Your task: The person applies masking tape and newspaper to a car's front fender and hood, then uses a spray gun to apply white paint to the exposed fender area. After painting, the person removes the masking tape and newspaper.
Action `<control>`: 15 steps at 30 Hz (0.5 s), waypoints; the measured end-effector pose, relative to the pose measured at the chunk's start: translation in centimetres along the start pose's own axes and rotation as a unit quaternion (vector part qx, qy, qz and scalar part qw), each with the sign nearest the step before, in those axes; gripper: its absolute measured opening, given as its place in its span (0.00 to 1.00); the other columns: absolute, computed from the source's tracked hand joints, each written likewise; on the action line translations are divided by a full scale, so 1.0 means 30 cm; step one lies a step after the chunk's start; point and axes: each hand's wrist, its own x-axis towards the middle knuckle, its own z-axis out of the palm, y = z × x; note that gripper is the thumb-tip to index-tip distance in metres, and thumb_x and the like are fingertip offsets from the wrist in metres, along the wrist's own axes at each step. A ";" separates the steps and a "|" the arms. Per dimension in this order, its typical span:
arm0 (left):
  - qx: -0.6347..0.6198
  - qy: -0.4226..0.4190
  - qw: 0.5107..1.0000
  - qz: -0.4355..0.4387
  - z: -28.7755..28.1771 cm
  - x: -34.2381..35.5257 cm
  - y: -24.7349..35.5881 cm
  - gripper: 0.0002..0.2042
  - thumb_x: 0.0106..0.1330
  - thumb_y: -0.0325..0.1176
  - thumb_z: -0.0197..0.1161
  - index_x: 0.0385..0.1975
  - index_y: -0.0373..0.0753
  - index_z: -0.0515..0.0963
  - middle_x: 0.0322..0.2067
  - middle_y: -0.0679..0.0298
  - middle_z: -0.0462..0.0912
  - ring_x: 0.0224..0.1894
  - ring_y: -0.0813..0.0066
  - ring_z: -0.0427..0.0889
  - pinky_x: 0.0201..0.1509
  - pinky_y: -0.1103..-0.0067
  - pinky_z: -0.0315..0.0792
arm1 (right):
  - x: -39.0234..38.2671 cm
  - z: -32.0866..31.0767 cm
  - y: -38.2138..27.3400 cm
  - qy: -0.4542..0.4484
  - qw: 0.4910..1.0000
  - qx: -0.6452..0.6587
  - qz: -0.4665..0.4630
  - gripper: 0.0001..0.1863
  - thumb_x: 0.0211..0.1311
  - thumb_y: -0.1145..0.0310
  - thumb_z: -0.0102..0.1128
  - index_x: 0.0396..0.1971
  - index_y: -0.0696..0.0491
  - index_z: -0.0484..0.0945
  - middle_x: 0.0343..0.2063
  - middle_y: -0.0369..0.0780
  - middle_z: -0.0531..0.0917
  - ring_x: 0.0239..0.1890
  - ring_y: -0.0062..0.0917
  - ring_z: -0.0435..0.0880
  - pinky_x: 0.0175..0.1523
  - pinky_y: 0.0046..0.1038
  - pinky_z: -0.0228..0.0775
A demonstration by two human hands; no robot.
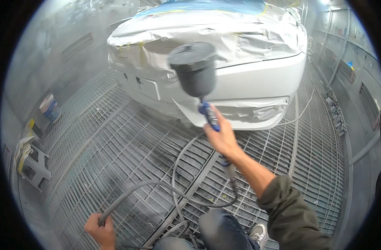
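Note:
My right hand [219, 135] is closed on the blue and silver handle of a spray gun [207, 112], which carries a dark grey paint cup [191, 71] on top, held up before a white car end. The cup hides part of the white bumper [257, 81] behind it. Masking paper [265, 39] wraps the body above the bumper, and more covers a lower recess [249, 108]. My left hand [99, 231] grips a grey hose [140, 184] low at the bottom left; the hose loops across to the bottom of the gun.
Underfoot is a metal grate floor [94, 154] with hose lengths on it. A white bucket [51, 109] and a plastic stool [34, 171] with paper stand by the left wall. Small items [336, 112] lie along the right booth wall [351, 50]. My knees and a shoe [259, 233] show below.

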 end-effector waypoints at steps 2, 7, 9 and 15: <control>0.022 -0.005 1.000 -0.015 -0.033 0.012 -0.039 0.14 0.51 0.23 0.66 0.15 0.35 0.64 0.12 0.62 0.61 0.15 0.70 0.58 0.23 0.71 0.50 | 0.077 0.137 -0.005 -0.005 0.999 0.024 -0.033 0.37 0.57 0.70 0.54 0.70 0.51 0.60 0.32 0.57 0.82 0.37 0.50 0.83 0.45 0.44 0.72; 0.045 -0.042 0.995 -0.084 -0.138 0.078 -0.026 0.14 0.53 0.23 0.67 0.16 0.35 0.66 0.10 0.63 0.60 0.14 0.73 0.57 0.22 0.71 0.50 | 0.166 0.153 -0.096 -0.033 0.998 0.048 -0.015 0.34 0.55 0.70 0.55 0.66 0.50 0.68 0.34 0.58 0.82 0.36 0.51 0.82 0.47 0.41 0.72; 0.049 -0.076 0.992 -0.087 -0.164 0.128 0.028 0.13 0.53 0.23 0.67 0.16 0.35 0.67 0.10 0.63 0.61 0.14 0.74 0.57 0.21 0.72 0.51 | 0.145 0.047 -0.136 0.000 0.998 0.057 0.020 0.34 0.55 0.71 0.56 0.66 0.50 0.69 0.33 0.55 0.82 0.31 0.42 0.82 0.44 0.37 0.73; 0.020 -0.189 0.979 -0.070 -0.200 0.247 0.295 0.14 0.51 0.24 0.68 0.15 0.35 0.67 0.10 0.63 0.64 0.13 0.75 0.60 0.21 0.74 0.54 | 0.060 -0.408 -0.123 0.015 0.989 0.078 0.125 0.34 0.57 0.72 0.58 0.67 0.52 0.68 0.27 0.37 0.78 0.29 0.19 0.73 0.39 0.24 0.70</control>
